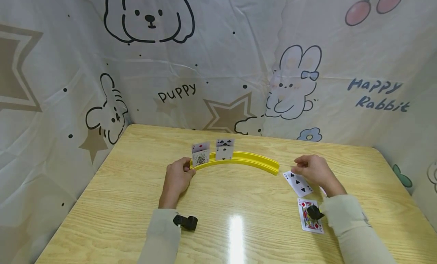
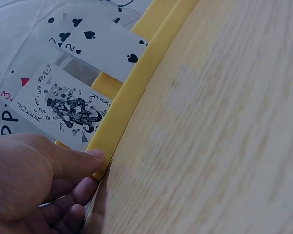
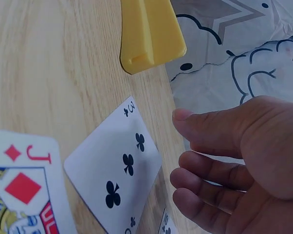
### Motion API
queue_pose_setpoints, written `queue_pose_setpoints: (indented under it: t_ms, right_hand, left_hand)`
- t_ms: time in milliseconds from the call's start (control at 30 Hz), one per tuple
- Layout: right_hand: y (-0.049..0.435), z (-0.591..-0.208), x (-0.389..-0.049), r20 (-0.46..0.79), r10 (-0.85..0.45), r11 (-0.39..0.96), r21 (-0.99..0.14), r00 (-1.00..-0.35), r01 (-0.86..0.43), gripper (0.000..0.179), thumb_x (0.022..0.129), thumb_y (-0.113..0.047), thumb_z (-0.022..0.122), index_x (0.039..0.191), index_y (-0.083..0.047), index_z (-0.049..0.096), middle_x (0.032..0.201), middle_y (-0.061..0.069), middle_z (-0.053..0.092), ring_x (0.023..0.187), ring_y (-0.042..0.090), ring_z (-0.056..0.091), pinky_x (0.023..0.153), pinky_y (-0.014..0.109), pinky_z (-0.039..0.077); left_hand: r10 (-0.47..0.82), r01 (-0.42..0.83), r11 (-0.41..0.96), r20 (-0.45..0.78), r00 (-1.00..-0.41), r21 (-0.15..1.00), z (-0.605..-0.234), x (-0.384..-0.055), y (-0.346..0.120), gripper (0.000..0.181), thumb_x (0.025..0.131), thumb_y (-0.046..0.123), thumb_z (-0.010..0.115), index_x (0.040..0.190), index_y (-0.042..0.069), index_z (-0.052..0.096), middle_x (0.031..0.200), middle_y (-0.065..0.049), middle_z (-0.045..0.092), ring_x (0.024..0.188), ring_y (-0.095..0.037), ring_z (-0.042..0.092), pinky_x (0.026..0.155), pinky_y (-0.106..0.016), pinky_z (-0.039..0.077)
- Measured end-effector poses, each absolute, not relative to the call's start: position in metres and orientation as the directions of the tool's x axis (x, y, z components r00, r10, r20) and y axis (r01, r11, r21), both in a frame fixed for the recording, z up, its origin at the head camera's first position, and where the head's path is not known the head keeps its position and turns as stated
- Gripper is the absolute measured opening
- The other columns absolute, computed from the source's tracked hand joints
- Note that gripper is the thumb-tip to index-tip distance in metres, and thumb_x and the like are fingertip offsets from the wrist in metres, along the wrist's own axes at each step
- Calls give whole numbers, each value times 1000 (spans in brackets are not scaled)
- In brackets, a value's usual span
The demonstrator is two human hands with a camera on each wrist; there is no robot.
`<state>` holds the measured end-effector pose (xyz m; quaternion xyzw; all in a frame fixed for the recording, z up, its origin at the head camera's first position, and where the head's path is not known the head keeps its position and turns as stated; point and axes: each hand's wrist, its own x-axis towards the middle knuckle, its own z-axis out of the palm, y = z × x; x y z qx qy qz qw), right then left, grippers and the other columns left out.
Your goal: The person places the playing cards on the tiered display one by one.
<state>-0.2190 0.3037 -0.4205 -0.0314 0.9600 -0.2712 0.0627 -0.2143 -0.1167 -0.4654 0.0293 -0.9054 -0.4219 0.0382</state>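
My left hand (image 1: 177, 177) pinches the left end of a curved yellow card holder (image 1: 250, 159) between thumb and fingers. Upright in the holder's left part stand a joker card (image 2: 64, 107) with a red three behind it, and a two of spades (image 2: 105, 46) in front of a seven of clubs. My right hand (image 1: 315, 171) hovers by the upper end of a three of clubs (image 3: 122, 168), fingers loosely bent and thumb apart, with nothing between them. Nearer to me lies a jack of diamonds (image 1: 306, 221). Another card (image 3: 167, 226) is mostly hidden beside the right hand.
All this is on a light wooden table (image 1: 235, 207). A printed cloth (image 1: 218, 66) with cartoon animals hangs behind the table and at its sides. Black wrist cameras (image 1: 186, 222) are strapped over both sleeves.
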Motion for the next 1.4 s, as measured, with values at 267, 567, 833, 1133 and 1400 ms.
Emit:
queue_pose_setpoints:
  t_ms: [267, 567, 833, 1133, 1400]
  right_hand:
    - [304, -425, -217, -163, -54, 870, -492, -985, 34, 43, 93, -16, 72, 125, 10, 62, 110, 22, 65, 93, 31, 58, 82, 46, 50]
    - [306, -431, -217, -178, -63, 889, -457, -982, 26, 45, 91, -17, 74, 125, 10, 62, 108, 19, 65, 89, 29, 56, 81, 46, 49]
    - [306, -435, -217, -180, -81, 902, -432, -980, 5, 43, 89, -17, 77, 121, 9, 65, 111, 22, 65, 91, 30, 56, 84, 49, 49]
    - [301, -434, -217, -230, -41, 918, -392, -972, 54, 41, 90, -15, 76, 122, 8, 65, 113, 25, 64, 90, 31, 57, 83, 50, 50]
    - [299, -440, -221, -211, 7, 911, -403, -977, 93, 34, 89, -10, 76, 117, 6, 63, 106, 20, 63, 88, 30, 56, 79, 45, 51]
  left_hand:
    - [-92, -21, 644, 50, -994, 765, -466, -213, -116, 34, 88, 3, 76, 121, 2, 69, 102, -11, 71, 88, -20, 64, 77, -38, 53]
    - [-94, -24, 644, 48, -994, 765, -465, -213, -116, 34, 88, 3, 76, 121, 1, 69, 101, -11, 70, 87, -20, 64, 76, -37, 53]
    - [-100, -30, 639, 45, -994, 768, -466, -213, -116, 34, 88, 3, 76, 121, 1, 69, 102, -11, 70, 87, -20, 64, 76, -37, 53]
    - [-96, -24, 637, 48, -994, 770, -464, -212, -116, 33, 88, 3, 76, 120, 1, 69, 102, -11, 70, 87, -20, 64, 76, -37, 53]
    - [-99, -31, 641, 42, -994, 767, -463, -212, -116, 34, 88, 5, 76, 121, 2, 69, 102, -11, 70, 88, -20, 62, 76, -38, 52]
